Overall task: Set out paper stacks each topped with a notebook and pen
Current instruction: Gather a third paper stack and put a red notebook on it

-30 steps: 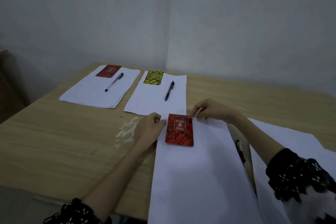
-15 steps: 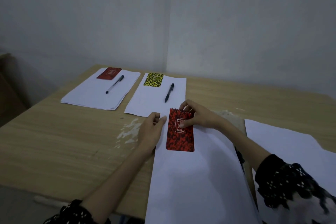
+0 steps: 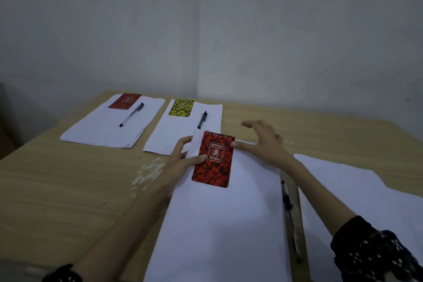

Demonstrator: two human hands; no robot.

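Note:
A red spiral notebook (image 3: 214, 159) lies near the top of the closest paper stack (image 3: 224, 224). My left hand (image 3: 180, 162) rests at the stack's upper left corner, thumb pressing on the notebook's left edge. My right hand (image 3: 263, 142) hovers open just right of the notebook, thumb tip at its top right corner. A pen (image 3: 289, 215) lies on the table in the gap right of this stack. Farther back, one paper stack (image 3: 109, 126) carries a red notebook (image 3: 124, 101) and a pen (image 3: 131, 114); another stack (image 3: 183, 133) carries a yellow notebook (image 3: 181, 107) and a pen (image 3: 202, 119).
More white paper (image 3: 357, 190) lies at the right of the wooden table (image 3: 57, 178). White scuff marks (image 3: 148, 174) show on the table left of my left hand. Grey walls stand close behind the table's far edge.
The red notebook has been slid up toward the stack's top. My right hand let go of it and opened to the right. My left thumb moved onto the notebook.

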